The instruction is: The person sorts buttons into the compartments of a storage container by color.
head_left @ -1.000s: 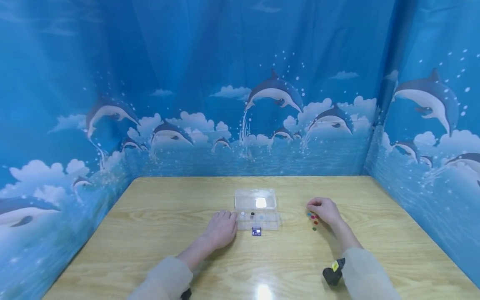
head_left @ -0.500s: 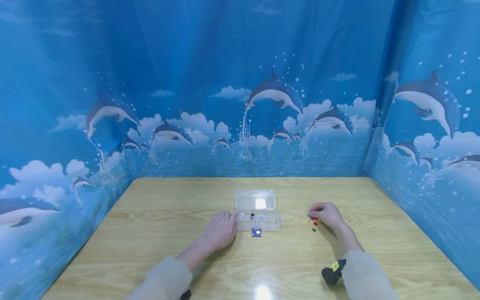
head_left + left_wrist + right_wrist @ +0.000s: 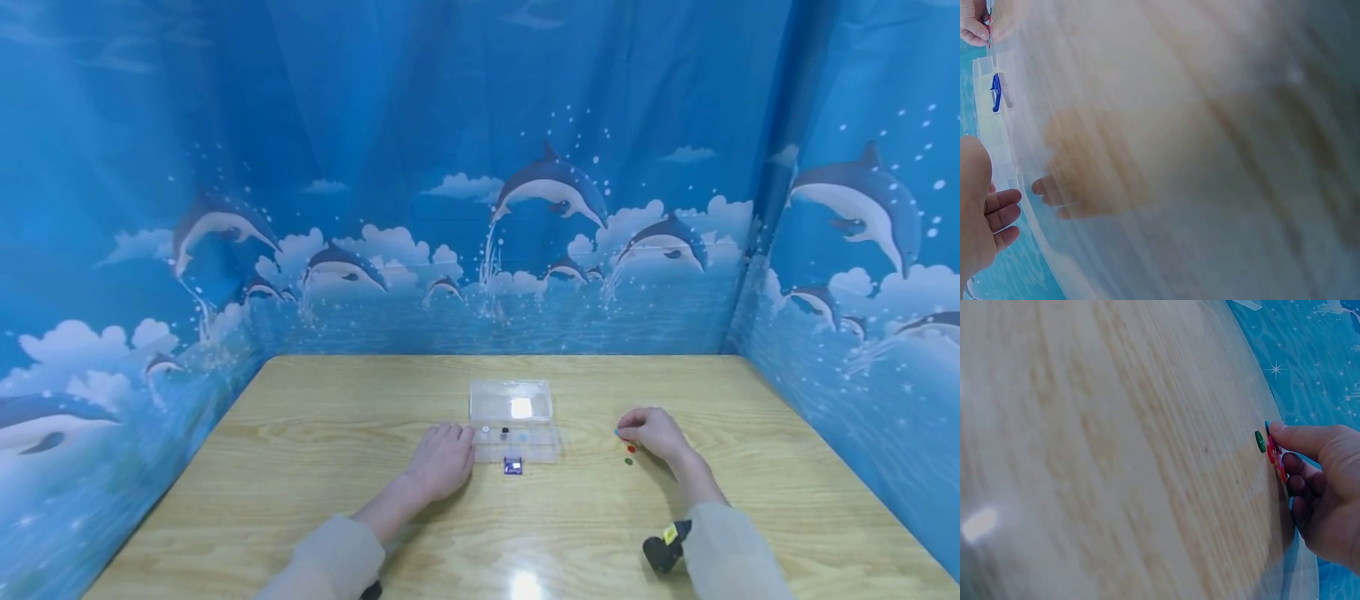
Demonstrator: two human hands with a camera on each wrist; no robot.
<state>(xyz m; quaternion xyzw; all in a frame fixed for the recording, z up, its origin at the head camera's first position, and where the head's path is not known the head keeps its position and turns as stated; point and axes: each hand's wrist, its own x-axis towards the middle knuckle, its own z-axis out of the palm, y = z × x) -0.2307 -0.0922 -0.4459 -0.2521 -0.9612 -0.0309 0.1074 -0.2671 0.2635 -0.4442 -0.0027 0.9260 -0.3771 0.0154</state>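
A clear plastic compartment box (image 3: 516, 450) lies on the table with its lid raised and a purple-blue latch (image 3: 513, 466) at its front. Inside are a white button (image 3: 485, 429) and a black button (image 3: 506, 430). My left hand (image 3: 444, 460) rests against the box's left side, its fingers relaxed. To the right of the box, my right hand (image 3: 654, 432) has its thumb and fingertips down at a small blue button (image 3: 617, 432); whether they pinch it is hidden. Close to them lie a red button (image 3: 631, 449) and a green button (image 3: 1260, 441). Pink-red buttons (image 3: 1271, 450) are partly covered by the fingers.
The wooden table (image 3: 360, 400) has a blue dolphin-print curtain (image 3: 420, 167) behind it and along both sides. A black device (image 3: 665, 550) with a yellow label sits at my right wrist.
My right hand has come slightly nearer and lower over the buttons, now covering the pink-red ones in the head view. The left hand and box stay where they were.
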